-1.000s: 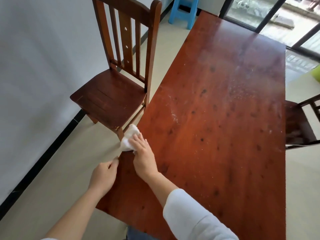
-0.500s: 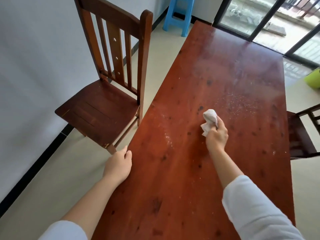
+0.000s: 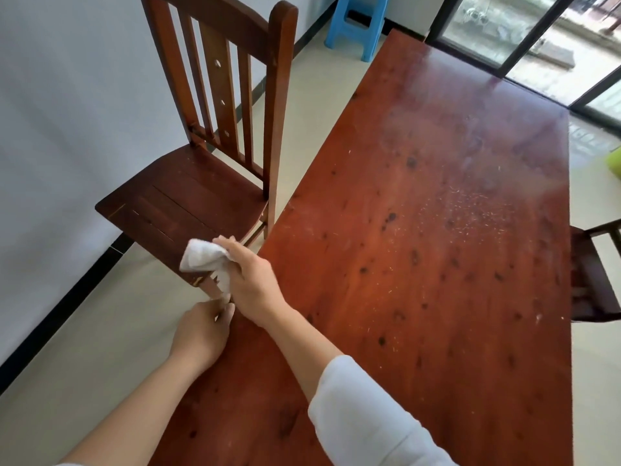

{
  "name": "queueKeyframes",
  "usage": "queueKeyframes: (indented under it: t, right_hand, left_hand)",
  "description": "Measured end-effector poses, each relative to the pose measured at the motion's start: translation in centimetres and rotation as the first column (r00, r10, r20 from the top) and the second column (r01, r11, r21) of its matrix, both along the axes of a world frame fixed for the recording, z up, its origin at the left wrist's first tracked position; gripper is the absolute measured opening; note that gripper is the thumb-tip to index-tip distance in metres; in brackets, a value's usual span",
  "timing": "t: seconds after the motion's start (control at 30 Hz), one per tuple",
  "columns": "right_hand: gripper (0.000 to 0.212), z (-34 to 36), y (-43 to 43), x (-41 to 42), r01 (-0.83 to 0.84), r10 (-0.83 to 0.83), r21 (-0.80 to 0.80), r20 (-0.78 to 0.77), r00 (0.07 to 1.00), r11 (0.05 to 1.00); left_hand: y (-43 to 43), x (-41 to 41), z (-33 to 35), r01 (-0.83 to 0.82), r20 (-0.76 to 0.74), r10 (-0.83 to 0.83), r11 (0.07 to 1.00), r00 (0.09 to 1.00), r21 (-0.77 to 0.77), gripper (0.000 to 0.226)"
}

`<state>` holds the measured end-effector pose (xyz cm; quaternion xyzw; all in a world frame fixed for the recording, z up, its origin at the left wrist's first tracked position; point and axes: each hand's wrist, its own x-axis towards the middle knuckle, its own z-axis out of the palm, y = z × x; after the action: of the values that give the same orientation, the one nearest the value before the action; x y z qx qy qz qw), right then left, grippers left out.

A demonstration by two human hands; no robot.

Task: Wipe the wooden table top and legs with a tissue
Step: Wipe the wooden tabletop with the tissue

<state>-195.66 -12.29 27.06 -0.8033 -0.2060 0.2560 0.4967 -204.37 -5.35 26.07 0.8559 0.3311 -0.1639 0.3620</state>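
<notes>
Right grip point(image 3: 252, 280), curled round tissue point(image 3: 201, 258), back from middle of desk point(image 3: 420, 264) to left edge. Left grip point(image 3: 201, 334) loose, empty there. Crumbs point(image 3: 470, 203) remain; legs probably undone.

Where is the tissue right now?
Head view, lower left: the right hand holds the tissue just past the left edge of the table, by the chair.
</notes>
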Motion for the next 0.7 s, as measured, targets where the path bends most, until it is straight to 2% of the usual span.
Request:
queueKeyframes:
  t: [0.1,0.17,0.23,0.33,0.37,0.43,0.53,0.6,0.7]
  right_hand:
    - [0.044,0.5,-2.7,4.4,0.31,-0.312,0.115,-0.003,0.95,0.944]
    - [0.047,1.1,-6.3,8.5,0.535,-0.544,0.123,0.057,0.837,0.836]
    - [0.048,2.0,-10.7,12.2,0.689,-0.686,0.058,0.179,0.705,0.723]
    - [0.05,1.7,-17.7,15.9,0.831,-0.756,-0.12,0.361,0.546,0.543]
    - [0.051,0.7,-19.7,16.9,0.851,-0.751,-0.2,0.402,0.524,0.486]
    - [0.051,-1.6,-22.0,17.9,0.828,-0.717,-0.375,0.424,0.553,0.417]
    - [0.051,-3.5,-20.3,18.8,0.765,-0.601,-0.442,0.474,0.643,0.469]
    - [0.05,-3.8,-16.1,18.5,0.675,-0.466,-0.414,0.502,0.729,0.61]
    - [0.049,-4.4,-7.6,15.2,0.352,-0.146,-0.339,0.506,0.85,0.873]
  left_hand:
    - [-0.1,1.5,0.0,0.015,0.033,-0.015,1.0,0.999,0.001,0.041]
    - [-0.2,3.2,0.0,0.028,0.066,-0.027,0.999,0.997,-0.016,0.046]
    - [-0.5,5.2,-0.1,0.012,0.095,-0.01,1.0,0.995,-0.014,0.048]
    - [-1.4,7.0,-0.5,0.008,0.093,-0.011,1.0,0.996,0.03,0.05]
    - [-1.7,7.1,-0.8,0.011,0.094,-0.015,0.999,0.995,0.045,0.051]
    - [-2.0,6.7,-1.4,0.011,0.127,-0.022,0.996,0.992,0.086,0.052]
    - [-2.0,6.6,-2.1,0.005,0.176,-0.024,0.994,0.984,0.112,0.052]
    - [-2.0,6.9,-2.3,-0.012,0.188,-0.008,0.995,0.982,0.103,0.051]
    - [-1.8,6.8,-2.3,-0.007,0.192,-0.01,0.996,0.981,0.09,0.051]
